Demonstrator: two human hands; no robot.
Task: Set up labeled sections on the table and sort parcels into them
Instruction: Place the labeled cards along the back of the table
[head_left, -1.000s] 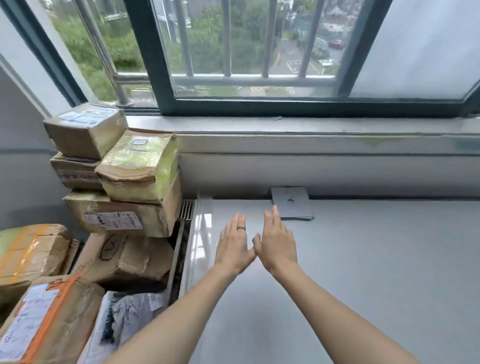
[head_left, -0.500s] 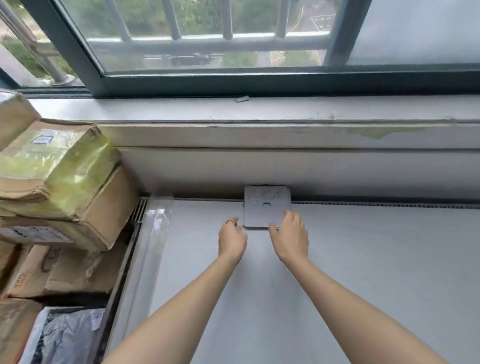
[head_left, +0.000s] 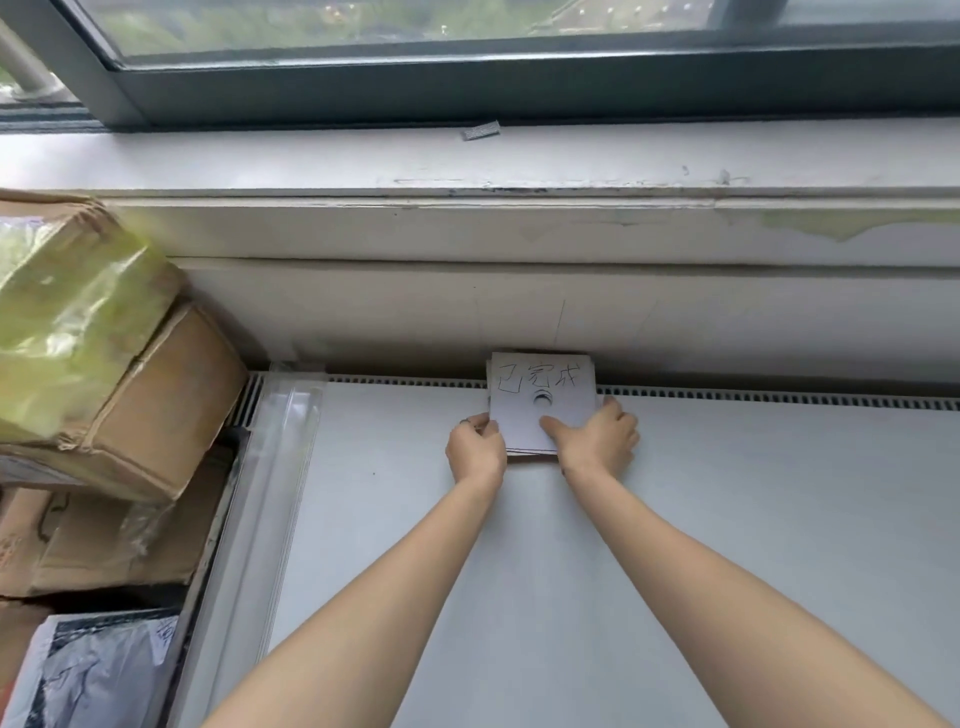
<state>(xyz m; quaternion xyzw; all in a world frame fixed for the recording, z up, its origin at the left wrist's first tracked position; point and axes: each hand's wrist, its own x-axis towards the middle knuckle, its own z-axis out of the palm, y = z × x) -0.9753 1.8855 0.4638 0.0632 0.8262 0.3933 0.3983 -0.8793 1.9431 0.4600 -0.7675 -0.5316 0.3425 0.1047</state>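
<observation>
2 hands (head_left: 475, 447) (head_left: 597, 439) now grip the card stack (head_left: 540, 402) – fingers curled on edges, earlier just touching.

Matt grey counter (head_left: 675, 519), smooth, white paper cards (head_left: 543, 400) with inked writing, brown cardboard parcels (head_left: 156, 395), one in glossy yellow-green plastic wrap (head_left: 67, 322), chipped painted sill (head_left: 519, 156)

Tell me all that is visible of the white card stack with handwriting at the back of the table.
The card stack looks like thin white paperboard, several square sheets with edges slightly fanned. The top sheet bears black handwritten characters and a small round hole. It lies flat on the table against the wall. The left hand pinches its left edge; the right hand holds its right side, thumb on top.
</observation>
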